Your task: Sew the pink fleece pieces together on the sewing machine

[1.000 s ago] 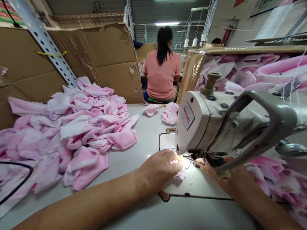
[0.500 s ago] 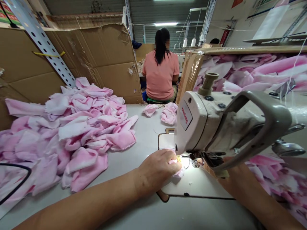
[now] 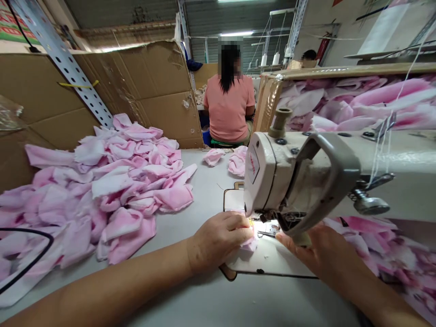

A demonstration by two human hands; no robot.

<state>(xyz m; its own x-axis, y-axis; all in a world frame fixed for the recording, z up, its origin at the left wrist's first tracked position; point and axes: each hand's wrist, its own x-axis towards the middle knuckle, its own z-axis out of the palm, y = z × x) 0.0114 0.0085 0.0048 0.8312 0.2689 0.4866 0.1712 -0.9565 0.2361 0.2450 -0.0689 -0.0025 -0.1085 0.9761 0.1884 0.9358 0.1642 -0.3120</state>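
Note:
My left hand is closed on a small pink and white fabric piece, pressing it onto the sewing machine's bed beside the needle area. Most of that piece is hidden under my fingers. From the right, my right hand reaches beneath the head of the sewing machine. A thin, dark, pointed metal tool sticks out from its fingertips toward the fabric; whether it is tweezers or thread snips I cannot tell. The machine's lamp lights this spot brightly.
A large heap of pink and white fabric pieces covers the table's left side. Two small bundles lie behind the machine. A cardboard box full of fabric stands at the back right. A person in a pink shirt sits ahead, facing away.
My right hand has come further into view from behind the machine head, and the pointed tool now shows at its fingertips. The left hand stays on the fabric. The view has shifted slightly.

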